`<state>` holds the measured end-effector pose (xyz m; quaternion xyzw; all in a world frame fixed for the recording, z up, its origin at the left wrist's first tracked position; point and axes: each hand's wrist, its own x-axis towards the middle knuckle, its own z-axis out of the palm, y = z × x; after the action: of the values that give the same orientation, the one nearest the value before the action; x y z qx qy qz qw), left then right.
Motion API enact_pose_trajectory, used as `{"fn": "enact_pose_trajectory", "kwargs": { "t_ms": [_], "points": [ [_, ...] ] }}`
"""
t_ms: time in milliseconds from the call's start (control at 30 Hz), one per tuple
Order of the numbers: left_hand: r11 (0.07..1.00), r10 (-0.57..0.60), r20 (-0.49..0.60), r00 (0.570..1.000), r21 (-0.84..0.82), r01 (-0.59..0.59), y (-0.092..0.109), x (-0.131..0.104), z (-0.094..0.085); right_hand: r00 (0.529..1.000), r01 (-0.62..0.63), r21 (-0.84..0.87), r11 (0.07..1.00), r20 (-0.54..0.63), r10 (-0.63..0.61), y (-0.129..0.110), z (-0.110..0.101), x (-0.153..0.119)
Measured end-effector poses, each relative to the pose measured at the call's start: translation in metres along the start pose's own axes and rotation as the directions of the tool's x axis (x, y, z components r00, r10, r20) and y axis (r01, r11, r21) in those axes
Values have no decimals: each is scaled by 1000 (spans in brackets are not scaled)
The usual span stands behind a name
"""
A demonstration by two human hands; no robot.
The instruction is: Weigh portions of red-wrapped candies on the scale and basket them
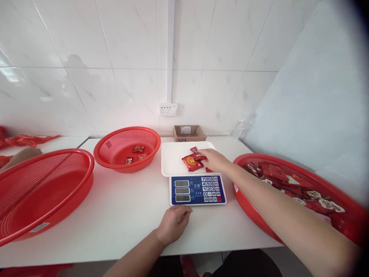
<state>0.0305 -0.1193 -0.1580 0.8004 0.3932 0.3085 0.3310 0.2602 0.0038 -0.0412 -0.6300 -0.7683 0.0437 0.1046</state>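
My right hand [212,159] reaches over the white pan [171,156] of a digital scale, its fingers closed on a small red snack packet [198,154]. Under and beside those fingers lie more red packets, one with a round gold emblem [190,163]. The scale's blue panel [197,190] with keypad and displays faces me. Just in front of it, my left hand [174,225] rests on the white table, fingers curled in and nothing visible in them. To the right, a red basket [245,206] holds many red and dark wrapped packets [276,173], partly hidden by my right forearm.
A red basket [155,140] with a few wrapped pieces stands behind on the left. Another red basket [83,181] is nearer at far left, beside another person's arm [21,157]. A small cardboard box [198,134] sits by the tiled wall. A pale panel [311,100] rises on the right.
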Motion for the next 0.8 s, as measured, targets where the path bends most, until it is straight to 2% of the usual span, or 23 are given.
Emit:
{"fn": "enact_pose_trajectory", "kwargs": {
  "t_ms": [67,133,267,367,467,567,633,800],
  "points": [
    [1000,-3,-11,1000,0,3,0,0,0,999,-19,-52,998,48,21,-5,3,6],
    [1000,-5,-24,1000,-3,5,0,1,-1,998,-26,-87,996,49,31,-8,7,12],
    [1000,-9,-29,1000,0,9,1,1,-2,998,-29,-59,998,-55,25,-9,10,18],
    [1000,-10,-26,1000,4,10,1,1,-2,978,-21,89,996,-204,39,-13,2,16],
    [1000,-3,-19,1000,7,3,3,1,-3,946,-62,216,974,-297,126,-19,-13,9],
    [1000,-5,-3,1000,14,5,4,1,-4,921,-131,302,944,-314,228,-22,-26,-2],
    [1000,-5,2,1000,13,5,5,1,-4,906,-131,406,904,-320,275,-22,-31,-11],
    [1000,-1,-11,1000,3,1,4,0,-3,898,-70,688,722,-271,345,-28,-41,-51]
  ]
}}
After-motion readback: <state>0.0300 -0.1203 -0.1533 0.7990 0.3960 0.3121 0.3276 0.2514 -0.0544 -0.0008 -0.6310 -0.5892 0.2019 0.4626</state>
